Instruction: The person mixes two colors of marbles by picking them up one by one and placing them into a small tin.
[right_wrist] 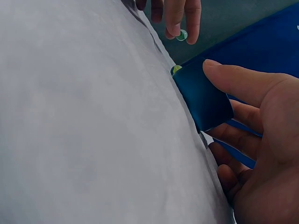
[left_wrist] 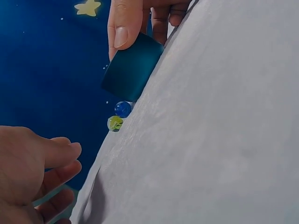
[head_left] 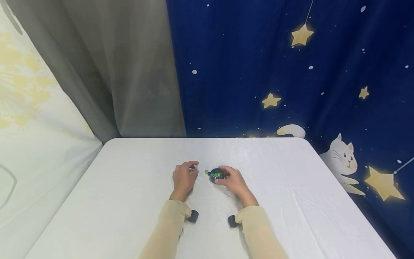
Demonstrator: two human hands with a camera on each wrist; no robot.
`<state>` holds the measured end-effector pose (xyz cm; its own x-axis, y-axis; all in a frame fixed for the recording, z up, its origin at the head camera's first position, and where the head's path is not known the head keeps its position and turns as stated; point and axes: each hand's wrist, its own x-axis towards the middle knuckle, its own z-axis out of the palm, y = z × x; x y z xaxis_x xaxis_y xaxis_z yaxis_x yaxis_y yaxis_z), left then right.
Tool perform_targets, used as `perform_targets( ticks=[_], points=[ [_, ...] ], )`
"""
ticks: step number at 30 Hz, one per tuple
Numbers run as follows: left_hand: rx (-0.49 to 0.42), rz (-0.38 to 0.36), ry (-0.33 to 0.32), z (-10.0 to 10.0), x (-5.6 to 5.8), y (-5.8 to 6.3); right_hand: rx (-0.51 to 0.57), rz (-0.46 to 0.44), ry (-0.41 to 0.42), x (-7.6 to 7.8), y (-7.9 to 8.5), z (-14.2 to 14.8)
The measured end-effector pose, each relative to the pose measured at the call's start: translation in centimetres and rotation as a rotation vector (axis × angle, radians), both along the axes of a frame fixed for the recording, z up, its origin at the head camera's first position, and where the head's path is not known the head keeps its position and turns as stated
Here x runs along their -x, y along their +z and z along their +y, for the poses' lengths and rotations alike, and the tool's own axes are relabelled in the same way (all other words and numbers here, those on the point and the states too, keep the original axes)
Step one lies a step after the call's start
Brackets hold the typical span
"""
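Observation:
My right hand (head_left: 236, 182) grips a short, round, dark teal cup (right_wrist: 203, 95), thumb on one side and fingers on the other. The cup is at the table surface, and several green marbles (head_left: 216, 174) show in its mouth. Just left of it lie a blue marble (left_wrist: 123, 109) and a yellow-green marble (left_wrist: 115, 123), close together on the cloth. Left of these, my left hand (head_left: 184, 180) pinches a clear marble with green in it (right_wrist: 181, 35) between its fingertips. From the left wrist, that marble is hidden behind the hand.
A white cloth covers the table (head_left: 129, 201), whose far edge meets a grey curtain (head_left: 142, 72) and a dark blue curtain (head_left: 233, 72) with stars. Black wrist cameras (head_left: 193, 216) stick out inward from both cuffs, low over the table.

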<state>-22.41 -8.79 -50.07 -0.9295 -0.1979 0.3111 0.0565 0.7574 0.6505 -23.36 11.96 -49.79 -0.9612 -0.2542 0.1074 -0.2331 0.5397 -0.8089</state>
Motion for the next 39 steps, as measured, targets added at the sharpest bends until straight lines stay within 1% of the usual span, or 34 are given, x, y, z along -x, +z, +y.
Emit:
perform_targets(
  ticks=[9, 20, 27, 31, 35, 39],
  points=[
    [-0.015, 0.039, -0.006, 0.2, -0.1, 0.4, 0.008, 0.007, 0.013, 0.0, 0.0, 0.2],
    [-0.041, 0.120, -0.058, 0.4, -0.2, 1.4, 0.018, 0.000, -0.005, -0.1, 0.1, 0.1],
    [-0.039, 0.137, -0.079, 0.7, -0.3, 2.0, 0.013, 0.013, 0.004, -0.1, 0.2, 0.1],
    [-0.050, 0.144, -0.102, 0.8, -0.5, 2.5, 0.011, 0.019, 0.007, -0.1, 0.2, 0.1],
    [-0.069, 0.138, -0.124, 1.0, -0.6, 2.8, 0.003, 0.023, 0.009, -0.1, 0.2, 0.1],
    [-0.082, 0.128, -0.125, 1.1, -0.7, 3.0, -0.004, 0.017, 0.004, -0.1, 0.2, 0.1]
  ],
)
